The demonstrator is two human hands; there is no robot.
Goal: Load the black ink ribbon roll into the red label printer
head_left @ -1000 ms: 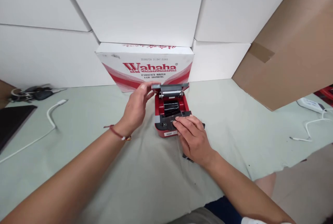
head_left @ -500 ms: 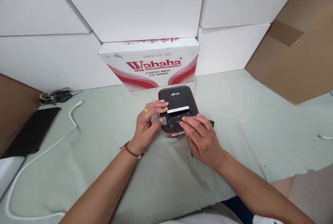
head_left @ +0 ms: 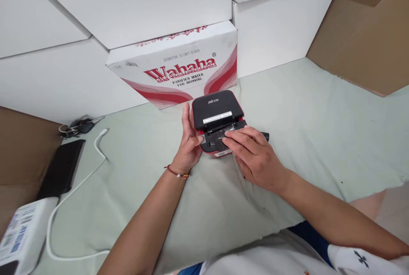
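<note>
A small black and red label printer [head_left: 217, 107], as it appears, stands on the cloth in front of me, its hinged lid tilted partly up. A pale strip runs along the lid's near edge. My left hand [head_left: 189, 145] grips the printer's left side, its thumb on the grey tab [head_left: 202, 139] and its fingers reaching up beside the lid. My right hand [head_left: 255, 153] holds the front part, two fingertips pressed on the black top below the lid and the thumb tucked low and partly hidden. Something clear and shiny shows by those fingertips. A black piece juts out past the right hand.
Behind the printer stands a Wahaha water carton [head_left: 179, 68] against stacked white boxes [head_left: 284, 24]. Brown cardboard [head_left: 367, 32] rises at the right. On the left lie keys [head_left: 83, 125], a black flat object [head_left: 62, 168], a white cable [head_left: 76, 185] and a white device [head_left: 24, 232].
The printer's lid has swung partly up from closed. My left fingers have shifted from the lid's top to its left side. The camera view has tilted and shifted; my right hand stays on the front part.
</note>
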